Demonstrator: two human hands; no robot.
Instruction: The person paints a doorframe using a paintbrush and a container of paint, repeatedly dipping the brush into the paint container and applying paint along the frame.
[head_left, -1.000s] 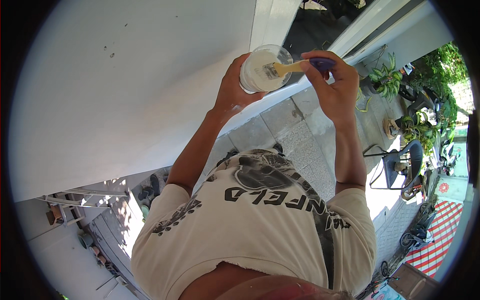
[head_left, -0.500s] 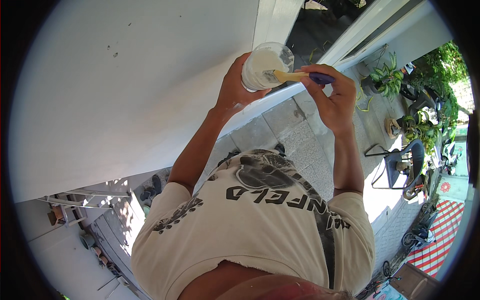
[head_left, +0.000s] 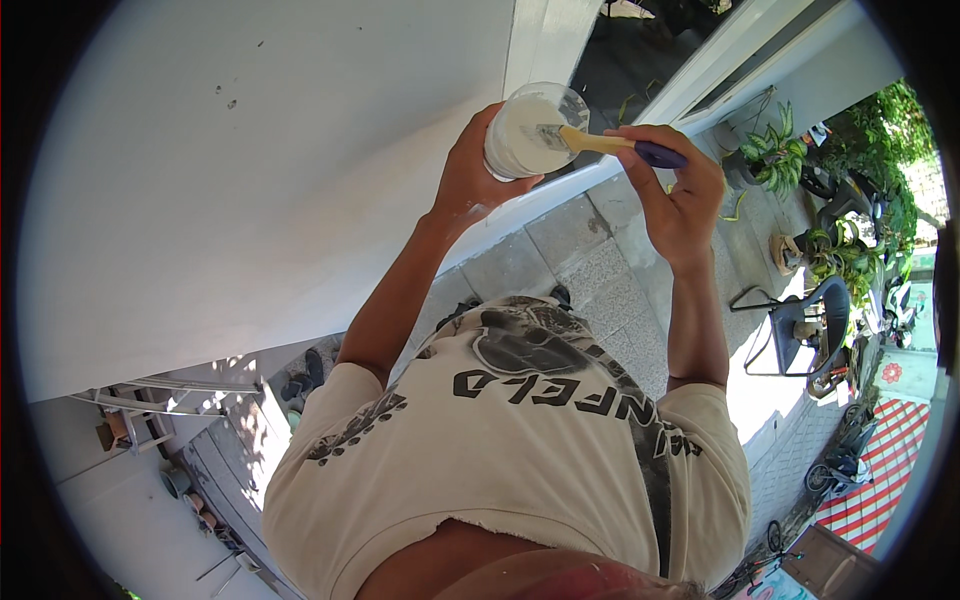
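Note:
My left hand (head_left: 470, 160) is closed round a clear plastic container (head_left: 505, 150) of white paint, held near the white wall's edge at the top middle of the view. In my right hand (head_left: 668, 190) is a paintbrush (head_left: 597, 142) with a pale wooden neck and a purple grip, pinched between fingers and thumb. Its whitened bristles (head_left: 550, 138) are inside the container, against the paint, toward its right side.
The white wall (head_left: 250, 200) fills the left, beside a window frame (head_left: 680, 90). Tiled paving (head_left: 590, 260) lies below my hands. Potted plants (head_left: 775, 155), a black chair (head_left: 810, 325) and parked two-wheelers (head_left: 840, 470) line the right. A metal-railed rack (head_left: 150, 410) is at lower left.
The brush in my right hand first moved down and toward me in the container, then back up and slightly right. My left hand and the container shifted slightly up and right.

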